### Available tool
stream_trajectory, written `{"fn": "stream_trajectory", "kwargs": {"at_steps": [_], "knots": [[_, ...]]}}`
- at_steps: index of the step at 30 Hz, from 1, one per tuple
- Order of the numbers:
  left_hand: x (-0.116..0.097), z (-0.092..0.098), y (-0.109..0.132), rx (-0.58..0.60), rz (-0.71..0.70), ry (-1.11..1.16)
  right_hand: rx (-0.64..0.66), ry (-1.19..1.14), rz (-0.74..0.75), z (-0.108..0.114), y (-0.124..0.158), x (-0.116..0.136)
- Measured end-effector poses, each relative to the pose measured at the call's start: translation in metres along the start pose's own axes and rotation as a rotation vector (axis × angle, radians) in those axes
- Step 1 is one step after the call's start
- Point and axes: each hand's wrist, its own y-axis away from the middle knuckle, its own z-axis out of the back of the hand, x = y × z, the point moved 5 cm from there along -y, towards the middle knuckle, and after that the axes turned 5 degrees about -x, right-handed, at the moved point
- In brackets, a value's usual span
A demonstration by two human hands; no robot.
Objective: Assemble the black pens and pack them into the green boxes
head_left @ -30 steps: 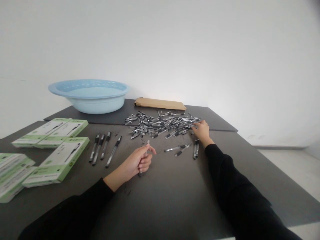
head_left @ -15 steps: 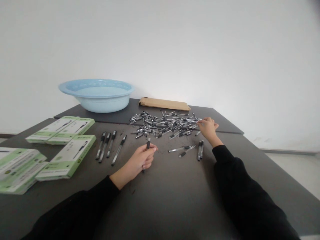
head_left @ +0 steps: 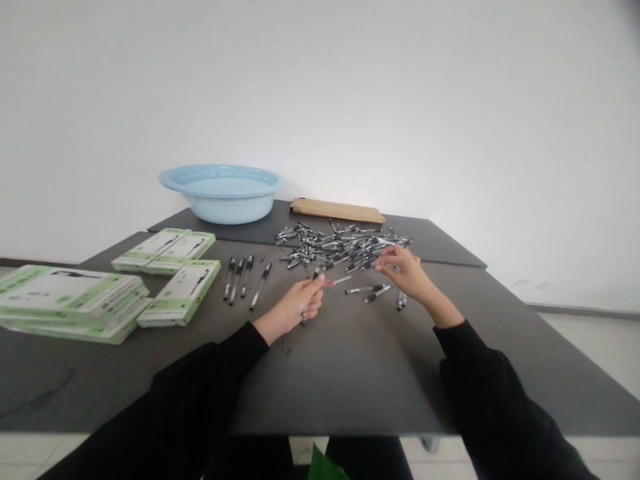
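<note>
My left hand (head_left: 296,303) is closed around a pen, whose black end (head_left: 316,272) sticks up above the thumb. A thin clear stick (head_left: 343,279) reaches out to the right from beside its fingertips; whether those fingers pinch it I cannot tell. My right hand (head_left: 406,272) hovers at the near right side of the pen pile (head_left: 345,247), fingers bent and apart from the thumb, with nothing visible in them. Two loose pens (head_left: 364,289) lie between the hands. More pens (head_left: 401,300) lie under the right hand, partly hidden.
Several pens (head_left: 260,287) lie in a loose row left of my left hand. Green-and-white pen boxes (head_left: 180,293) are laid and stacked on the left. A blue basin (head_left: 230,208) and a flat brown carton (head_left: 337,210) stand at the back of the dark table (head_left: 360,373), against the wall.
My right hand has drawn back from the pile toward my left hand, and the pen it pinched is no longer in it. A clear stick now shows by the left fingertips. The view has tilted down.
</note>
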Motion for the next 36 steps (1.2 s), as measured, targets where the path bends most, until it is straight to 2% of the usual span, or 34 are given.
{"fn": "stream_trajectory", "kwargs": {"at_steps": [3,6,12,16,18,21,23,24,26,28,30,32,34,36], "knots": [[0.002,-0.001,0.002,0.003,0.016,-0.031,0.012,-0.009,0.061,-0.014,0.005,0.026],[0.002,-0.001,0.005,0.0,-0.003,-0.098,-0.016,-0.016,0.078,-0.021,0.006,0.037],[0.0,-0.005,0.009,0.044,-0.024,-0.106,-0.011,0.011,0.118,-0.022,0.007,0.037],[0.0,-0.005,0.007,0.004,-0.005,-0.08,-0.018,0.003,0.135,-0.026,0.01,0.038],[0.0,-0.004,0.006,-0.004,-0.001,-0.047,-0.088,-0.005,0.136,-0.021,0.011,0.041],[-0.003,-0.001,0.004,-0.022,-0.039,0.018,-0.34,-0.053,0.075,0.0,0.014,0.045],[-0.006,0.001,0.003,-0.031,-0.071,0.058,-0.481,-0.177,-0.011,0.01,0.018,0.045],[-0.007,0.001,0.003,-0.03,-0.083,0.072,-0.492,-0.276,-0.066,0.009,0.02,0.045],[-0.007,0.001,0.004,-0.016,-0.096,0.078,-0.374,-0.527,-0.184,-0.006,0.022,0.046],[-0.006,-0.001,0.005,0.007,-0.095,0.054,-0.16,-0.783,-0.28,-0.031,0.024,0.053],[-0.004,-0.005,0.006,0.037,-0.084,0.007,0.013,-0.968,-0.32,-0.051,0.026,0.065],[-0.001,-0.009,0.008,0.073,-0.068,-0.064,0.137,-1.055,-0.316,-0.062,0.027,0.078],[0.002,-0.014,0.01,0.102,-0.058,-0.144,0.195,-1.087,-0.309,-0.064,0.027,0.087],[0.003,-0.018,0.013,0.124,-0.055,-0.207,0.163,-1.116,-0.324,-0.059,0.025,0.088]]}}
